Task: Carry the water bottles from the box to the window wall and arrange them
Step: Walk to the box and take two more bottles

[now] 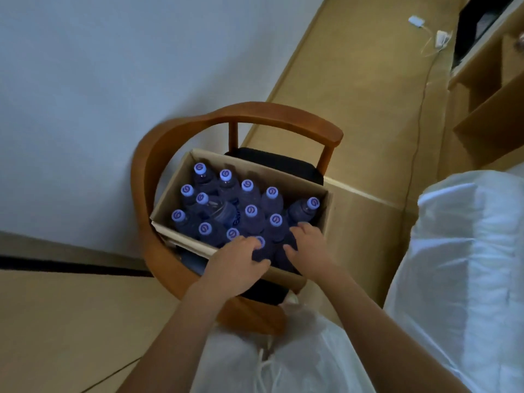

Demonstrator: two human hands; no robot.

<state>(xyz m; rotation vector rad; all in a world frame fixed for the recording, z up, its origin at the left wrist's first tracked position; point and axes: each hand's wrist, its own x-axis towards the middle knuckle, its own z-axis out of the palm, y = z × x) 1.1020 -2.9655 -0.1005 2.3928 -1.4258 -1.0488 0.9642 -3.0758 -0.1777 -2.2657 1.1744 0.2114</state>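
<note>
At the left stands a pale wall (pixel 99 95), and the wooden armchair (pixel 158 154) sits close against it. A cardboard box (pixel 167 207) rests on the chair's dark seat, open at the top and packed with water bottles (pixel 249 194), most upright with their pale caps showing. One bottle (pixel 224 212) at about 9 o'clock from the box's middle lies tilted across its neighbours, and another (pixel 304 208) at 2 o'clock leans toward the far right corner.

The left hand (pixel 239 260) reaches into the box at 6 o'clock, fingers curled around the shoulder of a capped bottle (pixel 260 245) at the near wall. The right hand (pixel 307 245), just beside it at 5 o'clock, has its fingers bent down over dark bottles there; whether it truly grips one I cannot tell, since no cap shows under it.

The risks look to me like these. The bottles stand tight together, so pulling one up could drag or topple the next, and the tilted one may roll into the gap. The box overhangs the seat at its near edge, so a sideways tug could shift it toward the floor (pixel 56 321). A smooth bottle taken by the shoulder may slip.

Further right, a white bed (pixel 467 251) crowds the passage, and a cable (pixel 419 123) trails on the floor at 1 o'clock, a possible trip hazard when carrying.
</note>
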